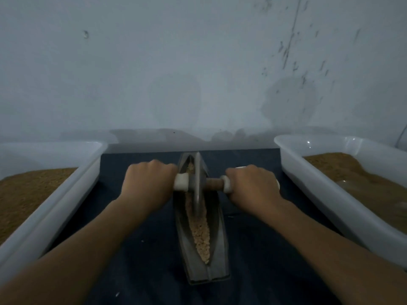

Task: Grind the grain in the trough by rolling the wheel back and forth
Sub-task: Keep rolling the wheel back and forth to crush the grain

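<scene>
- the left hand [149,181] is closed in a fist around the left end of the handle [181,182], knuckles up, with a white sleeve of the handle showing just past the fingers.
- the right hand [253,186] is likewise clamped around the right end of the handle, where a second white sleeve and a short brown stretch of axle are seen between the fist and the wheel.
- the wheel [198,194] is held upright between the two hands, seen edge-on as a thin grey disc, with the left hand nearly against it and the right hand a little apart from it.
- the wheel's lower edge is set down into the trough [185,245], in the far half of it.
- the trough is a dark, boat-shaped vessel laid lengthwise away from the person on a dark cloth [154,271], between the two forearms.
- the grain [201,234] is spread as a pale, coarse strip along the bottom of the trough, mostly on the near side of the wheel, with a little seen beyond it.
- counted: two hands, one wheel, one handle, one trough.
- two white tubs are placed at the sides, the left tub [55,201] and the right tub [319,179], each holding brown meal [26,194].
- a pale wall [198,62] with dark marks is seen behind.
</scene>
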